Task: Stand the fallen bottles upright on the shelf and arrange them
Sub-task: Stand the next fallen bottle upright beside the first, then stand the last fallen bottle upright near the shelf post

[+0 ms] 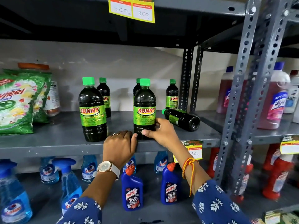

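Note:
Dark green-capped "Sunny" bottles stand on the grey metal shelf (pixel 64 139). Two are at the front edge: one on the left (pixel 92 109) and one in the middle (pixel 144 109). My right hand (pixel 159 130) grips the lower part of the middle bottle. My left hand (pixel 119 146) rests on the shelf edge, its thumb touching that bottle's base. Three more bottles stand at the back (pixel 104 94) (pixel 137 87) (pixel 172 94). One bottle (pixel 182 118) lies on its side at the right, cap pointing left.
Green detergent bags (pixel 17 101) fill the shelf's left end. A perforated upright post (pixel 239 88) stands at the right, with pink cleaner bottles (pixel 275 97) beyond it. Blue spray bottles (pixel 69 183) and blue toilet cleaner bottles (pixel 131 189) stand on the shelf below.

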